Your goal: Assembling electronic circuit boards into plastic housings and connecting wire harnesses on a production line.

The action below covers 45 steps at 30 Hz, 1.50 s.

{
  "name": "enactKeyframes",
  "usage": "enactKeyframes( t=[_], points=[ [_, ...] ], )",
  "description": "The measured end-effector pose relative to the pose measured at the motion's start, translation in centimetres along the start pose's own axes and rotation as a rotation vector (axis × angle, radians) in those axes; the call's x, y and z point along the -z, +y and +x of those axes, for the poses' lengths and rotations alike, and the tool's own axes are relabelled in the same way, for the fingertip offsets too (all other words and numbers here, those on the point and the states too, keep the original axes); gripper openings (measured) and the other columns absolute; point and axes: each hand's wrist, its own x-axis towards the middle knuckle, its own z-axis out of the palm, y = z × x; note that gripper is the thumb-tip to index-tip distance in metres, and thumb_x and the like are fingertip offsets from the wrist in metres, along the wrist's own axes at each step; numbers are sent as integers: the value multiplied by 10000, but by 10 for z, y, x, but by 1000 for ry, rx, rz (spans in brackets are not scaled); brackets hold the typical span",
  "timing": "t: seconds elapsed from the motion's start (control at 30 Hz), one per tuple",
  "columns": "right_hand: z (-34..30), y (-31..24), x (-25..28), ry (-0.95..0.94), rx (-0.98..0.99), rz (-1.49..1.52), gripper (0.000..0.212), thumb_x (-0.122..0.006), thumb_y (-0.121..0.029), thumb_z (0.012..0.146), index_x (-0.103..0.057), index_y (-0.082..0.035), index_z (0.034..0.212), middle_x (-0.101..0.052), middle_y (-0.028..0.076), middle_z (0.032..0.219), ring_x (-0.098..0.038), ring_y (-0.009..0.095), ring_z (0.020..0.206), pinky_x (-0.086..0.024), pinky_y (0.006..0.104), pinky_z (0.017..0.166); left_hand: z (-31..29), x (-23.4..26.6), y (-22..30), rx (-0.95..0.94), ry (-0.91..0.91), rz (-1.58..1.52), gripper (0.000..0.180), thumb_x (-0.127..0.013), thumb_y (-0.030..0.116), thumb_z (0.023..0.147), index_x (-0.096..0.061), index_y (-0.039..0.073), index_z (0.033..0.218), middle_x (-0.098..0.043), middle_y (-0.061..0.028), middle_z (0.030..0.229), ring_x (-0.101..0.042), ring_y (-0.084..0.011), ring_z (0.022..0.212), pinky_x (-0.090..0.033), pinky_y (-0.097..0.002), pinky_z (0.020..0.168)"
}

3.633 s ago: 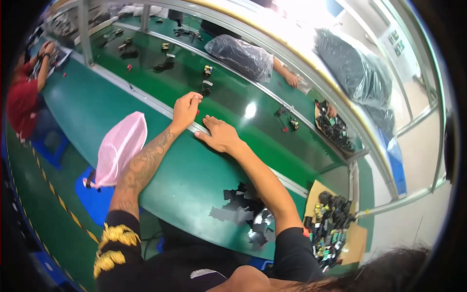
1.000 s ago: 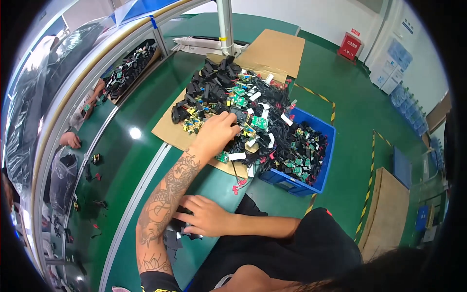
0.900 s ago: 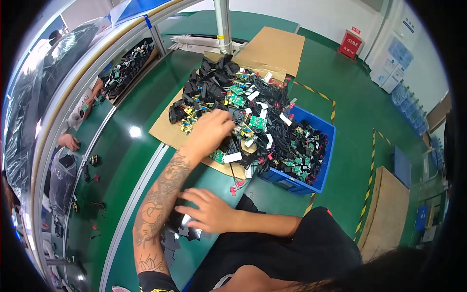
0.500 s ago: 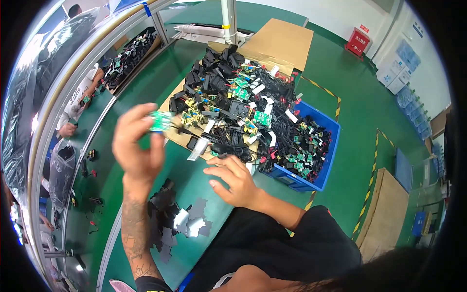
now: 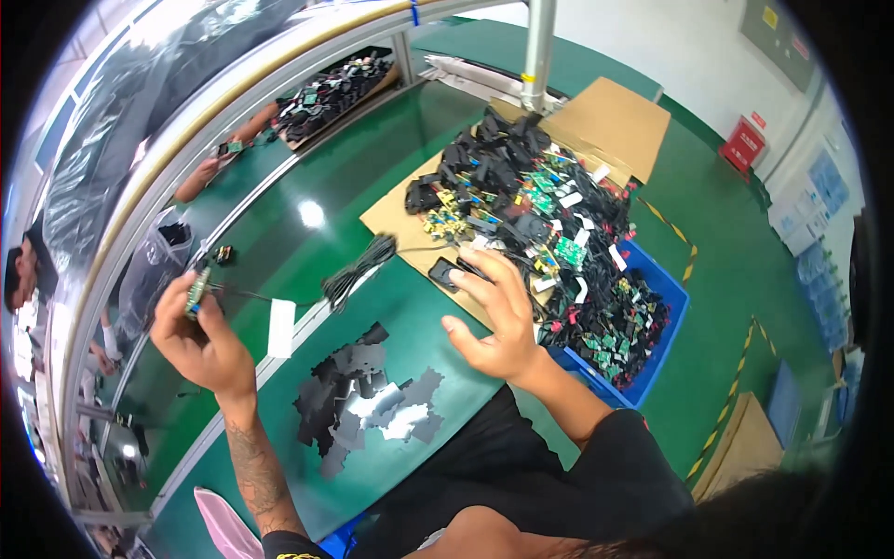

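The left hand [image 5: 207, 340] pinches a board [image 5: 196, 292] between thumb and fingers. Its cord carries a white label [image 5: 281, 328] and a bundled cable [image 5: 358, 270]. The right hand [image 5: 503, 321] has its fingers spread, thumb well apart, beside a black case [image 5: 443, 274]; contact is unclear. Nearby, a pile [image 5: 507, 186] covers cardboard [image 5: 396, 212]; grey sheets [image 5: 349, 410] lie on the bench [image 5: 424, 317].

no readable text, labels or signs
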Motion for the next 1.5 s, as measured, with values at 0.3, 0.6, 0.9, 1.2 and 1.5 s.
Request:
enactKeyframes(
  t=[0.3,0.6,0.9,1.2,1.5],
  points=[
    [40,-63,-100,-579,-11,429,827,-851,-358,873,-495,-21,1540,-523,240,1550,-492,431,1443,-410,508,1203,-68,44,21,-386,-564,367,223,-786,85,785,-718,50,995,-747,-119,1091,-724,-294,892,-578,-420,741],
    [81,-86,-148,-935,153,575,500,-806,-168,908,-640,-89,1374,-682,144,1194,-680,388,1096,-545,455,941,-70,97,24,257,-629,266,605,-805,28,728,-641,30,1311,-672,-202,1309,-633,-408,1205,-533,-468,1005],
    [86,-111,-200,-673,288,461,498,-813,-88,867,-666,-66,1342,-662,180,1252,-638,398,1200,-519,461,1013,-129,147,4,1254,-312,-897,439,-801,339,989,-520,65,1186,-695,-127,896,-663,-196,682,-557,-335,648],
    [4,-105,-181,-1452,465,121,466,-918,-209,732,-709,-110,1136,-645,109,1042,-661,343,1056,-566,478,887,-145,146,6,1243,40,-758,328,-619,234,1109,-489,70,1361,-691,-176,1213,-701,-207,784,-547,-317,606],
    [28,-99,-185,-1676,58,477,207,-793,-69,891,-607,-43,978,-642,100,946,-638,301,956,-531,414,833,-165,134,8,1345,12,-803,149,-572,181,1123,-462,111,1195,-701,-196,1209,-767,-248,783,-606,-317,585]
  ],
)
